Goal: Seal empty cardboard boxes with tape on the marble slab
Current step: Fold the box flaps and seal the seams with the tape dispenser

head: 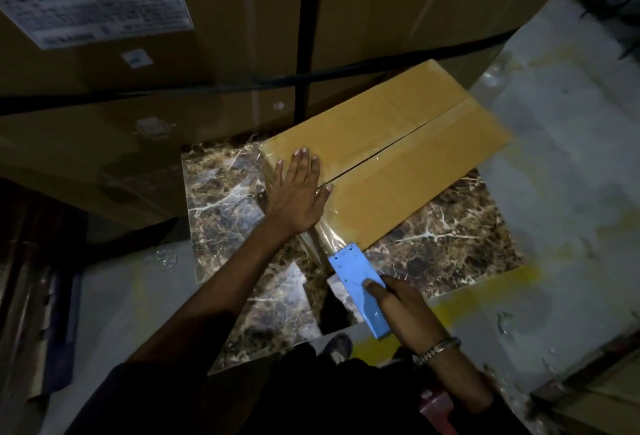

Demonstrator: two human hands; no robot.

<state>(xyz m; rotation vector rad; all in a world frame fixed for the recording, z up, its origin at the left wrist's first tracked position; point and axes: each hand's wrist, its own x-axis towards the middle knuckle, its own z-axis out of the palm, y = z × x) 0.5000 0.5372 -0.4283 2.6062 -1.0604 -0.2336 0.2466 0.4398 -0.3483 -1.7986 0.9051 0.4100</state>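
A brown cardboard box (408, 157) lies on the dark veined marble slab (446, 244), its two top flaps meeting along a centre seam. Clear tape runs along that seam and down the box's near end. My left hand (298, 192) presses flat on the near left part of the box top, fingers straight and spread. My right hand (401, 310) grips a light blue tape dispenser (360, 289) just below the box's near edge, its front end touching the strip of clear tape (332, 237) that hangs off the box.
Large stacked cartons (145, 88) with white labels and black straps stand right behind the box and to the left. Grey floor (561, 157) with yellow paint marks lies to the right. My shoe (339, 348) shows at the slab's near edge.
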